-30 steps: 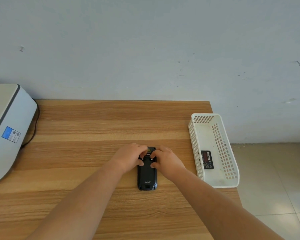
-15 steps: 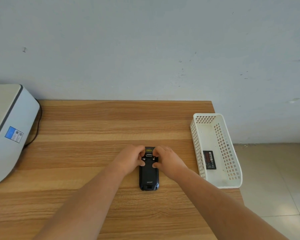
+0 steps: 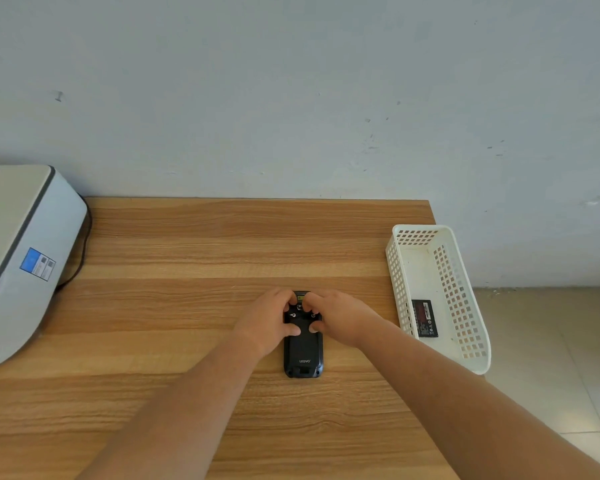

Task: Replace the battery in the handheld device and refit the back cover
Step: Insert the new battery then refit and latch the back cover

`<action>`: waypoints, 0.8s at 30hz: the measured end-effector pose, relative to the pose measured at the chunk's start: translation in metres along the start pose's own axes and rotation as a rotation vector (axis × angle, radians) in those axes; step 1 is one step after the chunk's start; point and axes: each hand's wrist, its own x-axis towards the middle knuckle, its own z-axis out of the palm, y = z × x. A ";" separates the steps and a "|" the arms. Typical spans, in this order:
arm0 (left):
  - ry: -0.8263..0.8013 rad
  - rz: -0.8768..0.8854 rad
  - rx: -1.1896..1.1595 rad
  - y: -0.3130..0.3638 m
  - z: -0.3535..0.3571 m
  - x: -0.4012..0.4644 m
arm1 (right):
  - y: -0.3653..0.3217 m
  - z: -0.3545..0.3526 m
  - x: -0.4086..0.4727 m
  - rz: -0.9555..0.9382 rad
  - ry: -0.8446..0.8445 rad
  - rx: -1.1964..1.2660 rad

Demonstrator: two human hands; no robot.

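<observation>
Face down on the wooden table, the black handheld device lies near the middle, its long axis running near to far. Both hands sit on its far half: the left hand curls its fingers over the far left corner with the thumb pressed flat on the back cover, and the right hand mirrors it. A white basket at the table's right edge holds a loose battery. A grey machine stands far left.
</observation>
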 end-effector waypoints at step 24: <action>0.011 -0.122 0.026 0.004 0.003 0.001 | 0.005 0.004 0.000 0.184 0.029 0.150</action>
